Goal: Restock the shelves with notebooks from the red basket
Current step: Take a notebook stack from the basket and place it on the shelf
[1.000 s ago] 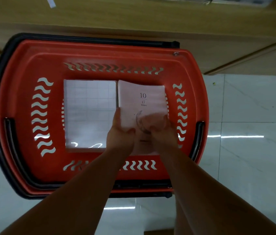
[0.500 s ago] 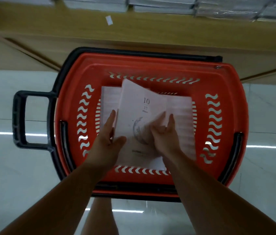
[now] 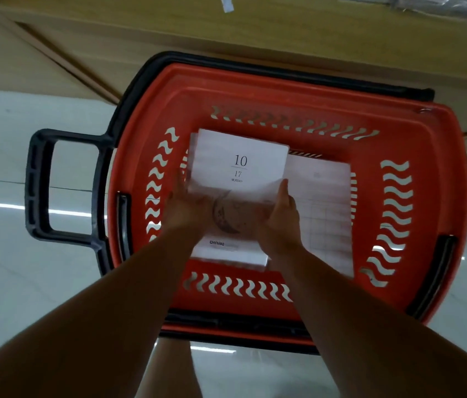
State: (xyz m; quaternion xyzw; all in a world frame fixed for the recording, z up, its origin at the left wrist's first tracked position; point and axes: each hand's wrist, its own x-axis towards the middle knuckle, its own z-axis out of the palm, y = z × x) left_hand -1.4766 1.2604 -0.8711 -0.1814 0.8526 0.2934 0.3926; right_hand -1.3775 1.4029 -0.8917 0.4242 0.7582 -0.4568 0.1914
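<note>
A red basket [image 3: 307, 99] with a black rim stands on the floor below me. Inside it I hold a stack of white notebooks [image 3: 239, 165], the top cover printed "10 / 17 Monday". My left hand [image 3: 186, 208] grips the stack's left edge and my right hand [image 3: 282, 214] grips its right edge. Another notebook with a faint grid cover [image 3: 327, 214] lies flat in the basket to the right of the stack. The lower middle of the held cover is hidden by my fingers.
The basket's black pull handle [image 3: 40, 185] sticks out to the left over the glossy white tiled floor [image 3: 11, 277]. A wooden shelf base [image 3: 255, 33] runs along the top, with wrapped stock [image 3: 442, 4] on the shelf at the top right. My leg [image 3: 169, 372] shows below the basket.
The notebook stack has shifted left inside the basket and squared up between both hands, uncovering the grid notebook on the right. The view has shifted so the basket sits further right.
</note>
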